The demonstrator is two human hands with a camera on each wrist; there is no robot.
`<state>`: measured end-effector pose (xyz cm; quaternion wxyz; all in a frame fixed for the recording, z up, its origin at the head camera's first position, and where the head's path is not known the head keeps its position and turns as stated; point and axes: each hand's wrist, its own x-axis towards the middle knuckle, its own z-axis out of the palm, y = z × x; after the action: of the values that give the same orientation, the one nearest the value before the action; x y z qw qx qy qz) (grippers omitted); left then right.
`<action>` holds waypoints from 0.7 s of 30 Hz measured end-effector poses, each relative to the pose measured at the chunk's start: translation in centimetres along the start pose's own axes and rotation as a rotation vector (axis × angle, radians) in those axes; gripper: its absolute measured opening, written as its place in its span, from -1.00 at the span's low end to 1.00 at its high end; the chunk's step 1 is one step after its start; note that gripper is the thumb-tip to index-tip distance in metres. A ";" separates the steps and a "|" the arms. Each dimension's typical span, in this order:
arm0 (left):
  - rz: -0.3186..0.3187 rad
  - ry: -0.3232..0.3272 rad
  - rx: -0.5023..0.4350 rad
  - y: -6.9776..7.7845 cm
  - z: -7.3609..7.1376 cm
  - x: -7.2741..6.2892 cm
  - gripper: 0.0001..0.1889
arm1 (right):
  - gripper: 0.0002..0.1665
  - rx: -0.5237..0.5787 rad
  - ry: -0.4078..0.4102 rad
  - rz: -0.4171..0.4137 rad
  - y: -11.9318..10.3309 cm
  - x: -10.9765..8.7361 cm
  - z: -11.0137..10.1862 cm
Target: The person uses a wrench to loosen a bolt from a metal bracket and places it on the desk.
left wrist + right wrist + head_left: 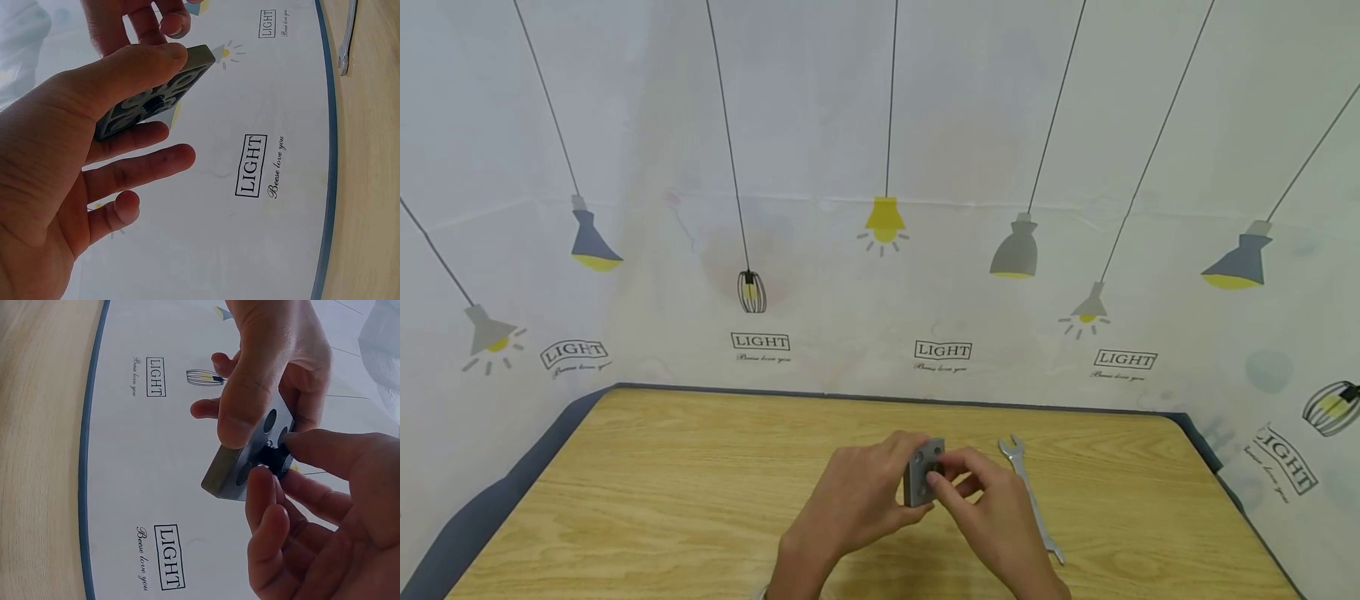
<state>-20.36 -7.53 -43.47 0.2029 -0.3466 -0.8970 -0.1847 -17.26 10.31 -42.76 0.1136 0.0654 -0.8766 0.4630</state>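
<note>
A grey rectangular block (917,482) with several round holes in its face is held up above the table. My left hand (861,492) grips it by its edges, thumb on one side and fingers on the other. In the left wrist view, the block's other face (149,105) shows dark recesses. At the middle of the holed face sits a small black round part (281,464), seen best in the right wrist view; its exact kind cannot be told. The thumb and fingers of my right hand (992,508) pinch this part against the block.
An open-ended wrench (1032,492) lies on the wooden table (685,492), just right of my right hand. Behind the table hangs a pale cloth (820,275) printed with lamps and lettering. A dark blue border (715,389) runs along the table's far edge.
</note>
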 end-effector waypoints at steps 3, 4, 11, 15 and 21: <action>0.004 0.009 0.005 0.0 0.0 0.0 -0.38 | -0.85 0.000 0.002 -0.012 0.0 0.0 0.0; 0.006 0.013 0.008 0.0 0.0 0.0 -0.38 | -0.85 0.001 0.001 -0.017 0.0 0.0 0.0; -0.001 -0.009 -0.011 -0.1 0.0 0.0 -0.38 | -0.81 -0.003 -0.008 -0.013 -0.2 -0.1 0.0; -0.006 -0.023 -0.015 -0.1 -0.1 0.0 -0.37 | -0.79 -0.010 -0.014 -0.009 -0.2 -0.1 0.0; -0.011 -0.031 -0.016 -0.1 -0.1 0.0 -0.36 | -0.73 -0.008 -0.024 0.017 -0.3 -0.1 -0.1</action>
<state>-20.42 -7.64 -43.42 0.1850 -0.3463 -0.9003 -0.1877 -17.09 10.19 -42.48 0.0994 0.0631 -0.8803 0.4595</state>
